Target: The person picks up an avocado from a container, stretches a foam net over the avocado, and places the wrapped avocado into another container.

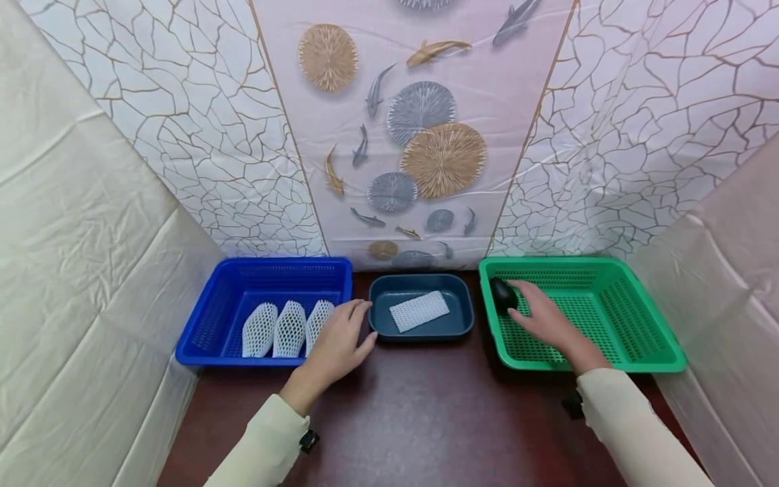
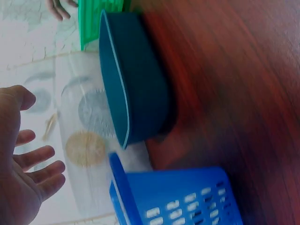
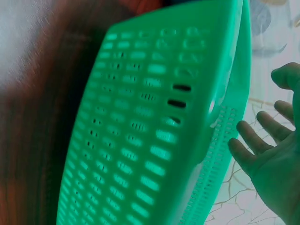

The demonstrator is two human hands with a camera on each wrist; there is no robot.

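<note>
My right hand (image 1: 544,319) reaches into the green basket (image 1: 654,365), its thumb and fingers spread beside a dark, smooth, egg-shaped item (image 1: 503,295), perhaps an avocado. In the right wrist view, that hand (image 3: 274,150) hovers by the basket rim with fingers apart and nothing gripped. Between the blue basket (image 1: 243,362) and the dark teal tray (image 1: 420,337), my left hand (image 1: 337,341) has its fingers extended and holds nothing. One flat white foam net sleeve (image 1: 420,311) lies in the tray. White foam net sleeves (image 1: 289,329) sit in the blue basket, one partly hidden by my left hand.
Both baskets and the tray stand in a row along the back of the dark red-brown table (image 1: 420,412). Patterned cloth (image 1: 420,223) hangs right behind them. Pale fabric walls (image 1: 91,291) close in on the left and right sides.
</note>
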